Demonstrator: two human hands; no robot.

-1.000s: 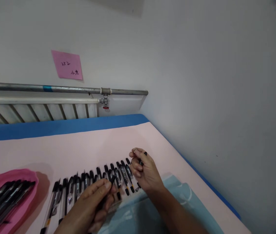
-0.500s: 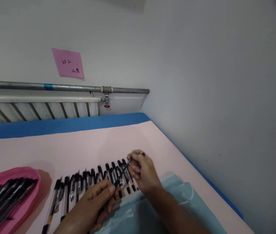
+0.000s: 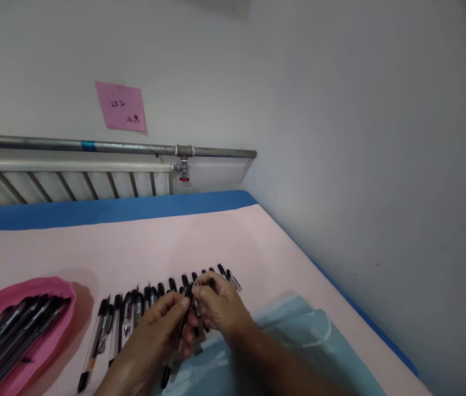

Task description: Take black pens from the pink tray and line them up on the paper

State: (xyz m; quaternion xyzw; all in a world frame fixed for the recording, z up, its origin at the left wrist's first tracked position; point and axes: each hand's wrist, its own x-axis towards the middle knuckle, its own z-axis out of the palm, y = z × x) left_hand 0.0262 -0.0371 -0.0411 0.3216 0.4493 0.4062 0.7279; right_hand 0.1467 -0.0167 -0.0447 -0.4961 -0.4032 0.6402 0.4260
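My left hand [image 3: 150,341] and my right hand [image 3: 218,308] meet over a row of black-and-clear pens [image 3: 134,313] laid side by side on the pink table cover [image 3: 134,247]. Between them they hold one pen [image 3: 179,335], which points down toward me. The left fingers wrap round its barrel. At its upper end the right fingertips are pinched together, and what they hold there is too small to make out.
A pink tray [image 3: 57,289] holding several more black pens sits at the left. A light blue cloth [image 3: 311,352] lies under my right forearm. Beyond the table's blue edge [image 3: 113,209] run a radiator and pipes; a wall stands close at the right.
My right hand has moved left from the row's right end to join my left hand. The thin refill seen half a second ago is no longer visible between the hands.
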